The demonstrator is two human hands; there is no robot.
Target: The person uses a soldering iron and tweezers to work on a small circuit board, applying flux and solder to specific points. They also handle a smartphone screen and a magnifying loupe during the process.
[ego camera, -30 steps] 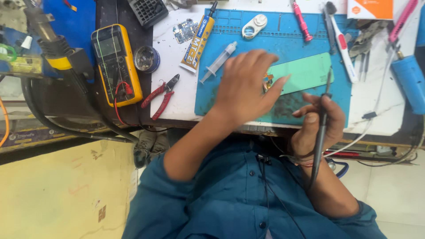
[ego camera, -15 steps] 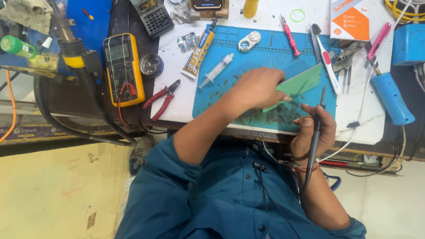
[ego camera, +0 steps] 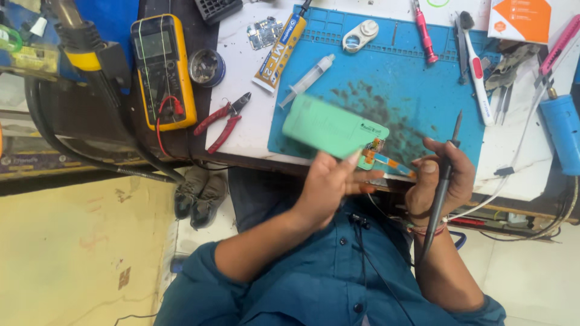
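My left hand point(ego camera: 329, 187) holds a pale green flat phone panel point(ego camera: 329, 128) lifted above the near edge of the blue work mat point(ego camera: 411, 84). An orange flex cable point(ego camera: 386, 160) hangs from the panel's corner. My right hand point(ego camera: 438, 181) grips a thin black soldering iron point(ego camera: 444, 175), tip pointing up and away, while its thumb and finger touch the free end of the flex cable. Both hands sit close together at the table's front edge, over my blue shirt.
On the table lie a yellow multimeter point(ego camera: 163, 66), red pliers point(ego camera: 223, 118), a syringe point(ego camera: 308, 78), a glue tube point(ego camera: 284, 45), a round tin point(ego camera: 207, 65), a toothbrush point(ego camera: 477, 66), a pink screwdriver point(ego camera: 423, 30), tweezers point(ego camera: 501, 96) and a blue cylindrical tool point(ego camera: 565, 133). Shoes point(ego camera: 199, 193) rest on the floor.
The green panel has come up off the mat and toward my body. My left hand now grips it from below instead of pressing on it. My right hand now touches its flex cable.
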